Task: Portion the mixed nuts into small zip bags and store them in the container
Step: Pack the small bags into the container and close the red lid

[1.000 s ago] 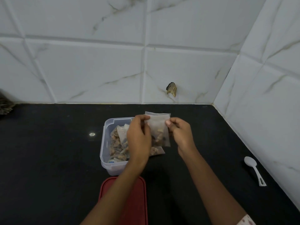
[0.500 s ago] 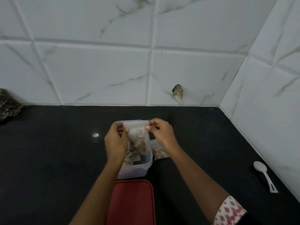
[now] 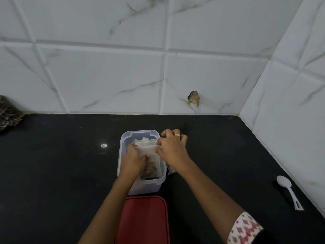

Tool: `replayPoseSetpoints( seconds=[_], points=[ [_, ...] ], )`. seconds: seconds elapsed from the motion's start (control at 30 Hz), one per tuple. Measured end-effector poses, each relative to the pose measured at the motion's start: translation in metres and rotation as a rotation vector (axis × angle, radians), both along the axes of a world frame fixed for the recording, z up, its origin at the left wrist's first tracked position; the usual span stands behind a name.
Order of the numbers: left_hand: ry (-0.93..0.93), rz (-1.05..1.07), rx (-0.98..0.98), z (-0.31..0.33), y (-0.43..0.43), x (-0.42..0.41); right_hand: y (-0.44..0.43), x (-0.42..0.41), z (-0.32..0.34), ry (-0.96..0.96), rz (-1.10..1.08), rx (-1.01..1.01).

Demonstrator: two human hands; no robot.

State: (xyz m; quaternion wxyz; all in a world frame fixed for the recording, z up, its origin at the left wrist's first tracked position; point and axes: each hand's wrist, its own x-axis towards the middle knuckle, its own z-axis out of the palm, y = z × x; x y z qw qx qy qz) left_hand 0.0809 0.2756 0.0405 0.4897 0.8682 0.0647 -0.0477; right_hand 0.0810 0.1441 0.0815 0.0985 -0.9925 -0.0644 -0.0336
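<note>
In the middle of the frame a clear plastic container [image 3: 146,188] stands open on the black counter [image 3: 61,164]. Both hands reach into it from the lower edge of the frame. They hold a small zip bag [image 3: 147,147] of nuts between them, low inside the container and just over the other filled bags that lie there.

The left hand [image 3: 133,161] is down inside the container. Its fingers curl round the left side of the bag and its thumb lies across the front. The right hand [image 3: 173,149] sits over the container's right rim and pinches the bag's upper right corner between thumb and fingertips. The other fingers are bent, and one wears a ring [image 3: 177,134]. A patterned sleeve [image 3: 244,228] shows at the lower right.

One more filled bag [image 3: 171,169] lies on the counter just right of the container, partly under the right wrist. A red lid [image 3: 144,219] lies flat just below the container, at the bottom centre. A white spoon [image 3: 288,191] rests well apart at the right of the frame, near the tiled wall [image 3: 105,76]. The wall has a chipped spot [image 3: 193,99] above the container. A dark mottled object [image 3: 8,117] shows at the left edge.
</note>
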Motion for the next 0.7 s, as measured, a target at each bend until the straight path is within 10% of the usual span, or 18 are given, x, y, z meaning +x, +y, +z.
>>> replayPoseSetpoints(
  seconds=[0.5,0.7],
  points=[
    [0.276,-0.047,0.084,-0.011,-0.009,0.011,0.017,0.016,-0.018,0.125,-0.038,-0.168],
    [0.135,-0.020,0.145,-0.008,-0.004,0.003,0.003,0.015,-0.015,0.186,-0.044,0.121]
  ],
)
